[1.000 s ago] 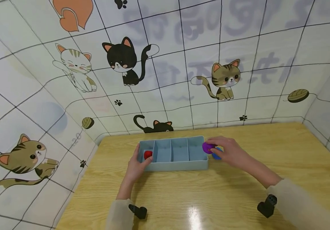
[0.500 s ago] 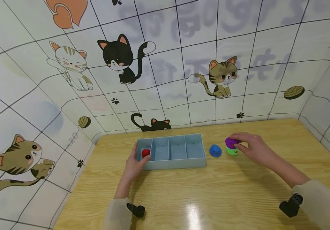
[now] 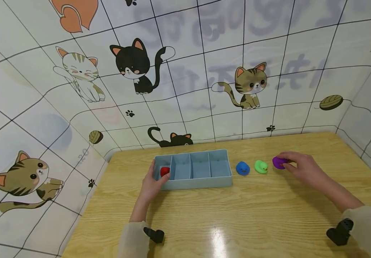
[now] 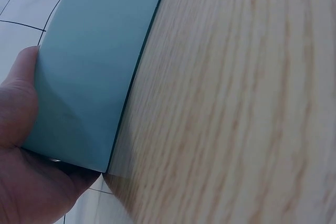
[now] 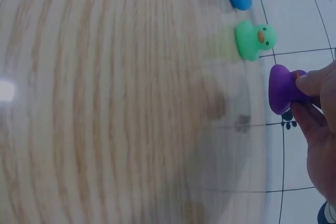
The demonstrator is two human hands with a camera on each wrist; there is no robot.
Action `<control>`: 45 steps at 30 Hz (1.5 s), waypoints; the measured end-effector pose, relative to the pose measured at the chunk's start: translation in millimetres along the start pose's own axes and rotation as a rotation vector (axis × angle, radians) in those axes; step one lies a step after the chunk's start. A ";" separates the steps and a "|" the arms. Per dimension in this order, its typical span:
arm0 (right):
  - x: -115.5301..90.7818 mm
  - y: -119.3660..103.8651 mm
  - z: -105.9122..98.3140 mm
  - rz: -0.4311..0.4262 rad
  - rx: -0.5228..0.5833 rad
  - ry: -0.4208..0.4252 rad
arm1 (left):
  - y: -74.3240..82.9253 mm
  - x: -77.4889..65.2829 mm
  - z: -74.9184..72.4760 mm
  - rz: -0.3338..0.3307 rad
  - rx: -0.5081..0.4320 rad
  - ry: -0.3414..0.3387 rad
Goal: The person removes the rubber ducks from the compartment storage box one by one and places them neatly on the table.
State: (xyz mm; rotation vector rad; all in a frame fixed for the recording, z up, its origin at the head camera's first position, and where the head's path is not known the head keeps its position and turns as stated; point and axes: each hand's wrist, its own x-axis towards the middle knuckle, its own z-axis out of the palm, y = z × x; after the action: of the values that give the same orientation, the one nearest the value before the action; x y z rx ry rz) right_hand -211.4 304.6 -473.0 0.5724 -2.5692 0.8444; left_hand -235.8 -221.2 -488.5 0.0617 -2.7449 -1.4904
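Note:
My left hand [image 3: 151, 185] grips the left end of a light blue divided box [image 3: 196, 184], its thumb over the front wall. In the left wrist view the thumb lies along the face of the box. A small red object [image 3: 164, 171] sits in the leftmost compartment, partly behind the thumb. My right hand [image 3: 305, 167] pinches a purple rubber duck [image 3: 279, 163] between thumb and fingers, close over the table at the right. Left of it stand a green rubber duck [image 3: 261, 166] and a blue rubber duck [image 3: 243, 168], the blue one nearest the box.
The wooden table [image 3: 198, 218] meets a wall [image 3: 198, 86] covered in cat drawings just behind the box. Another stretch of wall rises at the left. Each wrist wears a small black camera over a light sleeve.
My right hand has carried the purple duck rightward from the box's right end, past the blue and green ducks, uncovering both. My left hand keeps its grip on the box.

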 end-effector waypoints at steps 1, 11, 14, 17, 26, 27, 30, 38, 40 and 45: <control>-0.8 2.6 0.3 0.001 0.001 -0.004 | 0.5 0.0 -0.1 -0.003 0.000 -0.001; -3.6 13.0 5.4 0.015 0.008 -0.048 | 2.4 1.0 1.2 0.003 -0.009 0.000; -4.3 12.6 7.7 0.046 0.024 -0.070 | 2.7 1.8 1.4 0.004 -0.005 0.003; -5.5 12.3 9.8 0.090 0.037 -0.097 | 3.3 1.7 1.5 0.001 -0.001 0.002; -3.5 11.6 7.3 0.149 0.025 -0.144 | 4.4 -0.4 2.2 -0.009 0.006 0.015; -2.8 10.8 5.8 0.159 0.023 -0.149 | 4.2 -0.3 2.2 -0.010 0.005 0.013; 0.3 7.5 0.6 0.176 0.020 -0.143 | 3.4 -0.1 1.8 -0.016 0.000 0.009; 18.1 -10.6 -15.6 0.096 0.046 -0.088 | 2.2 -2.5 0.5 -0.023 0.001 0.018; 22.2 -18.3 -16.9 0.097 0.071 -0.094 | 2.4 -2.6 0.5 -0.027 0.004 0.017; 29.1 -38.2 -16.3 0.091 0.156 -0.097 | 1.9 -1.3 1.8 -0.017 0.002 0.018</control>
State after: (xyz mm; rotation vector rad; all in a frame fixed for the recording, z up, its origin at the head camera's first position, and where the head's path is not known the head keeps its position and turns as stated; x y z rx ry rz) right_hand -213.9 279.1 -429.3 0.5574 -2.6495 1.0806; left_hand -234.7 -218.6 -487.9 0.0988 -2.7384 -1.4834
